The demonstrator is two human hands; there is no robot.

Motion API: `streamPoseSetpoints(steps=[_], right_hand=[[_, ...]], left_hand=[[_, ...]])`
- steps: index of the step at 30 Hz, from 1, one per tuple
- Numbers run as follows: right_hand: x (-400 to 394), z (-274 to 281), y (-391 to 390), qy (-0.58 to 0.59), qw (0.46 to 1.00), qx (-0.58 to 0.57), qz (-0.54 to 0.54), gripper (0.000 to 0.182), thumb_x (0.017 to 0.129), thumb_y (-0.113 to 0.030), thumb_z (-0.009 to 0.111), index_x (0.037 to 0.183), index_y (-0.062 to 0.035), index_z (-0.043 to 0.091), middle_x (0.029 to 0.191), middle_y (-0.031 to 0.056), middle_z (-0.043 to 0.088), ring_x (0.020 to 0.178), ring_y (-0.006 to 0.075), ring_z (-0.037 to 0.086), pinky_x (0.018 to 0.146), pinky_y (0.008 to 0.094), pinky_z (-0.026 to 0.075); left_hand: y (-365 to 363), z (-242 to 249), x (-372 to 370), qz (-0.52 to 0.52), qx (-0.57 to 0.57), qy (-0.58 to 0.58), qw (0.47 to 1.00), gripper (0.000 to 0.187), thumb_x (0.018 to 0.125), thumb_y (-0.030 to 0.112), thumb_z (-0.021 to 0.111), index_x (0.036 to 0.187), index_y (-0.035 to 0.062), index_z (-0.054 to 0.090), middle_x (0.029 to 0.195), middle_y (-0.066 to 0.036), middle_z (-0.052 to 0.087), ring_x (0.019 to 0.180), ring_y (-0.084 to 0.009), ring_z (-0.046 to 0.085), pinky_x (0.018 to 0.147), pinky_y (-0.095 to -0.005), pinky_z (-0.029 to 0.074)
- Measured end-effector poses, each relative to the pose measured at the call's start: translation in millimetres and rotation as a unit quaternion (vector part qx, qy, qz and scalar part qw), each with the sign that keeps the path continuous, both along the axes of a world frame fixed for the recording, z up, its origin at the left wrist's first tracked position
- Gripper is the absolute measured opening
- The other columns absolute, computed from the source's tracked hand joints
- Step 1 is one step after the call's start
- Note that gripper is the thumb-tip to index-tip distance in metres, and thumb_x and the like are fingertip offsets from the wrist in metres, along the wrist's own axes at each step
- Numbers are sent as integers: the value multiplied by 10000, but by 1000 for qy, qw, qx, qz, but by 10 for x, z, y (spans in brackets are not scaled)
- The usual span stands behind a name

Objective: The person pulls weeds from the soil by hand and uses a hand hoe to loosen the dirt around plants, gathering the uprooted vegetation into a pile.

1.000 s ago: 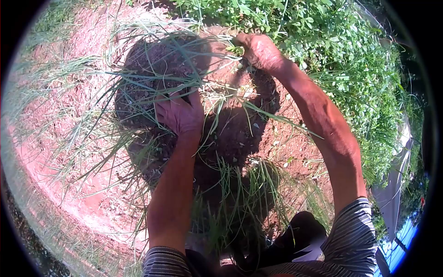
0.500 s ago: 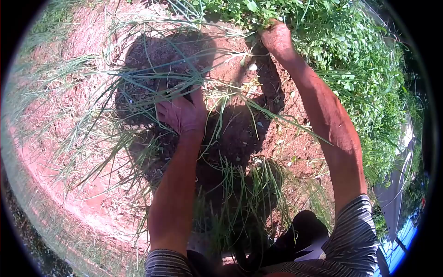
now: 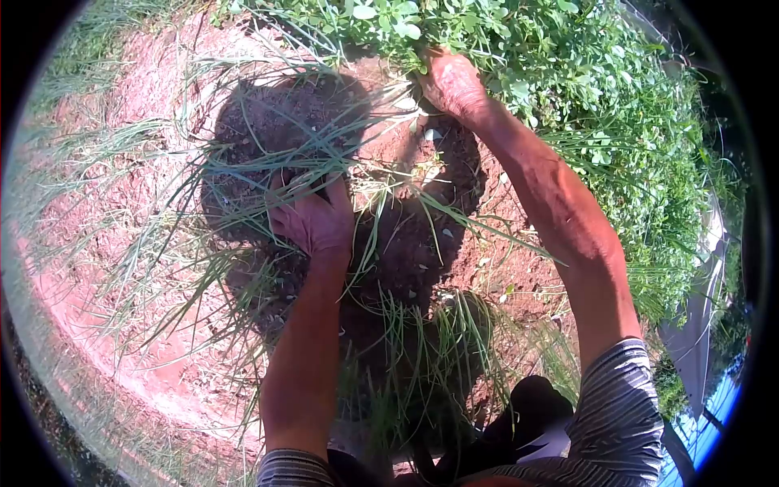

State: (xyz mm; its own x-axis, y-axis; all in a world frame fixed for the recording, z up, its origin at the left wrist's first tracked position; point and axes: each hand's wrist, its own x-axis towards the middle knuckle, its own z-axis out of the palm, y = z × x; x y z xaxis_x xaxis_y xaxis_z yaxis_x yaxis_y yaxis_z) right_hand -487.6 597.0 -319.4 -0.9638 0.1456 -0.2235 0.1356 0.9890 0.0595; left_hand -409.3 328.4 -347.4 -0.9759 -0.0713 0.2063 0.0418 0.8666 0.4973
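Note:
Long, thin onion-like leaves [image 3: 268, 154] sprawl leftward over the reddish soil. Among them, my left hand [image 3: 312, 219] has its thumb and fingers apart, with a dark gap between; leaves cross the fingertips and partly hide them. Further up, my right hand [image 3: 454, 84] reaches into the edge of low, round-leaved green plants [image 3: 398, 20]. Its fingers are curled in at the base of this greenery, and the fingertips are hidden. Pale stalks [image 3: 398, 88] lie just left of that hand.
Another clump of thin leaves [image 3: 438, 333] stands between my forearms, close to my body. Dense leafy growth [image 3: 617, 154] runs along the right side. Bare reddish soil [image 3: 519, 268] shows between the rows, and a grey sheet-like surface [image 3: 690, 341] lies at far right.
My right hand has shifted left and slightly down in view, still in the greenery. The left hand sits a little lower among the leaves. The view itself has moved slightly.

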Motion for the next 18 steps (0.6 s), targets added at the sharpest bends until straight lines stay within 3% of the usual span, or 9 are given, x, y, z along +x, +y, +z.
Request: streamPoseSetpoints(steps=[2,3,7,10,11,15,18], right_hand=[[-61,-34,103,-6,998,36,42,372,868,-144,498,1231,-64,496,1069,198,601,974,333,609,843,419,502],[-69,-79,155,56,992,58,94,393,852,-83,484,1244,-67,475,1085,194,610,1003,332,613,823,422,512],[-164,20,196,-57,985,165,-10,246,893,-110,465,1127,-43,492,1069,156,638,956,305,648,766,409,525],[-123,-85,402,-30,974,222,24,324,898,-132,475,1209,-41,469,1077,137,631,962,274,650,733,392,533],[-149,65,319,-89,978,190,-14,335,886,-146,505,1206,-46,504,1099,132,622,983,259,643,752,376,528],[-150,56,506,-97,972,209,-47,225,867,-166,545,1044,-71,645,1061,121,642,979,240,644,761,351,524],[-65,182,533,-104,974,197,-40,206,882,-193,504,954,-60,644,1051,116,644,926,267,647,796,346,507]], left_hand=[[-13,12,13,3,-25,-29,999,538,750,514,628,1059,74,622,1247,-224,451,1166,-391,389,977,-527,253],[-14,19,14,6,-26,-34,999,535,750,513,629,1055,74,623,1242,-223,454,1164,-390,391,975,-528,255],[-10,-63,20,14,-41,3,999,514,750,509,628,1015,69,632,1226,-226,462,1157,-388,395,966,-535,262],[-27,-70,16,2,-14,7,1000,503,752,508,625,988,64,628,1224,-226,462,1153,-386,391,956,-538,268],[-24,-46,30,1,-14,-3,1000,501,753,505,624,993,66,622,1220,-224,464,1149,-384,393,952,-535,270],[-36,-7,8,-4,-17,-9,1000,485,757,496,623,993,72,613,1201,-214,476,1136,-376,401,939,-524,280],[-34,-47,14,-7,-8,9,1000,472,757,492,622,974,72,619,1193,-206,478,1132,-373,403,935,-521,282]])
